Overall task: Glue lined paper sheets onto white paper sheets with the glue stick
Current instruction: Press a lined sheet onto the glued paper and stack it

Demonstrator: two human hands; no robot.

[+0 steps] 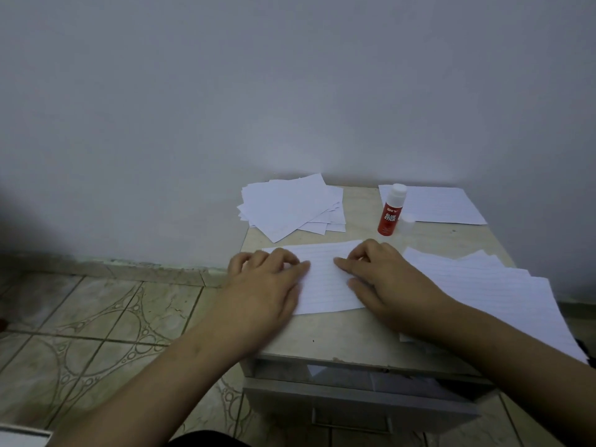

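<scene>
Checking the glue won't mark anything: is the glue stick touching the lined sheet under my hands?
Apart. The head view shows bare tabletop between the upright glue stick and the lined sheet.

Matt lined paper sheet point(325, 279); glossy plastic glue stick point(391, 210); smooth pale tabletop point(354, 330); glazed floor tiles point(96, 317).

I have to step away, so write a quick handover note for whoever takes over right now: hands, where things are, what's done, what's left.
Left hand and right hand: both flat, fingers pressing the lined sheet at the front of the small table.
Glue stick stands upright behind it, its cap off beside it.
Finished-looking pile at back left; single sheet at back right; lined stack at right.
Done: current sheet laid down.
Left: finish smoothing it, then glue the remaining lined sheets.
</scene>
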